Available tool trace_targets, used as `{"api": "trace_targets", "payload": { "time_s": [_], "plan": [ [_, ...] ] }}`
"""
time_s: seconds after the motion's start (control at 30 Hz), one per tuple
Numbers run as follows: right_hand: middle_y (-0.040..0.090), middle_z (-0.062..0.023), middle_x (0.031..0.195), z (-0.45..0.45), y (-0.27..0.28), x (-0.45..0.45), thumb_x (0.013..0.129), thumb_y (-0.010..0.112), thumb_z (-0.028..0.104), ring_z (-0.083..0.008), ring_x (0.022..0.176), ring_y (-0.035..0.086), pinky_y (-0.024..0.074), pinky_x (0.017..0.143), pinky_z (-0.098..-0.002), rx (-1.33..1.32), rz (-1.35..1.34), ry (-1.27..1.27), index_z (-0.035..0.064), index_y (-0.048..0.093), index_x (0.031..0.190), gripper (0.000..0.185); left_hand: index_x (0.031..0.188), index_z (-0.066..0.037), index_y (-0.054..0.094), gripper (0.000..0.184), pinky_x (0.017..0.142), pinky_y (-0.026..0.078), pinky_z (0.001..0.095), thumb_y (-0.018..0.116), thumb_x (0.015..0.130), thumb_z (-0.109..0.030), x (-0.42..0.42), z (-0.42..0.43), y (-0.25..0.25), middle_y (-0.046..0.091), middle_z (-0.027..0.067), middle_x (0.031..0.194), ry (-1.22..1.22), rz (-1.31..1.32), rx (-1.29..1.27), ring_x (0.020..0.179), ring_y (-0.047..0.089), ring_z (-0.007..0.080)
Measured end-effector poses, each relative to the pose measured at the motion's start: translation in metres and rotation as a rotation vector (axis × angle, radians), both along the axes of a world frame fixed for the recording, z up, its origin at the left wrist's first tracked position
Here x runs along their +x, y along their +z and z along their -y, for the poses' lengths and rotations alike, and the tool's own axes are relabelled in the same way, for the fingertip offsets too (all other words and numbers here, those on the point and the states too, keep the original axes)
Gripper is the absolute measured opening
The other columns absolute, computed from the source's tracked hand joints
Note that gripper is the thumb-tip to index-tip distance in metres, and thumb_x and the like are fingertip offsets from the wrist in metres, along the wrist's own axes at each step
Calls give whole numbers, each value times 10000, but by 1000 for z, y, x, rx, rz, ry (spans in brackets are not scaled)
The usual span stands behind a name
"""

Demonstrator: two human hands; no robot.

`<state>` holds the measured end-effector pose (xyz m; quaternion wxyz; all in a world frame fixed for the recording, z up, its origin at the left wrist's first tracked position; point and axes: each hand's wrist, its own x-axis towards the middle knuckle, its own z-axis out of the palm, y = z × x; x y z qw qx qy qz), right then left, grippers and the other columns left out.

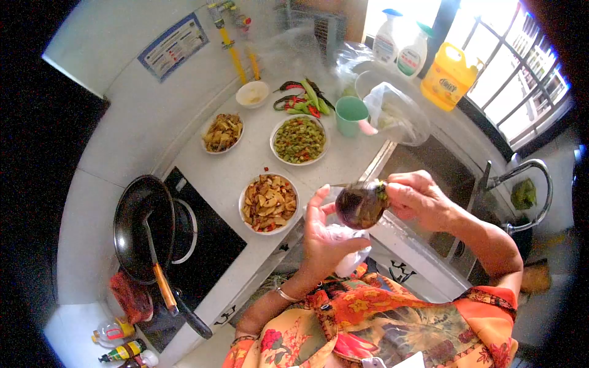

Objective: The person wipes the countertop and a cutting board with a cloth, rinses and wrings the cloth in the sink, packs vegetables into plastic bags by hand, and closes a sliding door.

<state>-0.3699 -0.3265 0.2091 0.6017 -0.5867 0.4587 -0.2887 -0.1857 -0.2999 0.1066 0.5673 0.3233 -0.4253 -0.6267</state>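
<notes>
Pinched in the fingers of my right hand is a dark, glossy round eggplant, with a bit of green at the end by my fingertips. It is held up above the counter's front edge. Just left of it, my left hand curls around a whitish, translucent plastic bag. The eggplant partly covers the bag's upper part, so I cannot tell what is inside or whether the two touch. A bowl of sliced stir-fry stands on the counter to the left of my left hand.
Behind are a green chopped dish, a brownish dish, a small white bowl, peppers, a green cup and a clear basin. A wok sits left; the sink and faucet are right.
</notes>
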Motion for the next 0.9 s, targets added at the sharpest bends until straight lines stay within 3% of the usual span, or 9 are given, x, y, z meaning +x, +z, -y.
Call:
{"api": "trace_targets", "payload": {
  "time_s": [0.1, 0.23, 0.4, 0.43, 0.5, 0.7, 0.8, 0.83, 0.9],
  "plan": [
    [374, 6, 563, -3, 11, -13, 903, 438, 203, -74, 495, 370, 302, 442, -235, -112, 81, -5, 41, 410, 611, 335, 1277, -65, 292, 904, 761, 485, 262, 800, 533, 7, 14, 3, 12, 416, 49, 1041, -139, -135, 285, 919, 501, 137],
    [506, -18, 616, -13, 11, -37, 914, 416, 279, -113, 599, 481, 379, 558, -259, -243, 90, -5, 26, 506, 675, 360, 1232, -38, 371, 668, 763, 482, 239, 609, 617, 69, 29, 7, 13, 428, 25, 976, -176, -140, 227, 879, 486, 101],
    [568, -75, 736, -32, -8, -48, 913, 433, 318, -157, 711, 549, 421, 652, -285, -236, 227, -87, 1, 584, 726, 398, 1292, -59, 382, 593, 871, 451, 298, 424, 708, 36, 41, 9, 5, 490, 108, 1159, -149, -291, 233, 1069, 481, 177],
    [568, -75, 736, -35, -14, -48, 913, 433, 318, -157, 711, 549, 421, 652, -285, -241, 233, -94, 1, 584, 726, 398, 1292, -59, 382, 593, 871, 451, 298, 424, 708, 36, 46, 9, 3, 490, 108, 1159, -156, -284, 230, 1069, 481, 177],
    [479, -81, 636, -42, -28, -46, 900, 471, 241, -232, 640, 590, 468, 569, -360, -338, 278, -134, -8, 491, 690, 326, 1316, -114, 368, 602, 870, 463, 321, 420, 725, -11, 53, 8, 4, 483, 102, 1208, -256, -698, 299, 1072, 500, 198],
    [404, -39, 684, -63, -48, -33, 875, 492, 156, -159, 637, 473, 434, 601, -352, -45, 647, -151, -6, 489, 698, 240, 1354, -181, 313, 650, 760, 515, 326, 414, 725, -56, 54, 11, 10, 421, 132, 1297, -150, -659, 312, 1014, 546, 230],
    [449, -68, 720, -67, -55, -19, 891, 464, 161, -168, 662, 510, 429, 616, -333, -106, 530, -131, -23, 483, 701, 265, 1370, -185, 278, 681, 717, 518, 299, 414, 715, -53, 48, 5, 20, 404, 155, 1307, -197, -758, 313, 978, 557, 227],
    [594, -92, 835, -68, -65, -20, 920, 439, 212, -173, 844, 569, 447, 770, -316, -118, 532, -65, -23, 577, 829, 288, 1281, -163, 348, 562, 672, 499, 292, 445, 734, -74, 50, 6, 14, 448, 130, 1205, -265, -769, 277, 901, 552, 203],
    [566, -50, 800, -74, -61, -16, 922, 438, 193, -130, 798, 526, 426, 736, -288, -229, 215, -38, -6, 590, 853, 259, 1103, -119, 489, 332, 582, 461, 277, 505, 772, -115, 57, 11, 0, 538, 81, 999, -401, -785, 198, 747, 542, 155]
  ]
}}
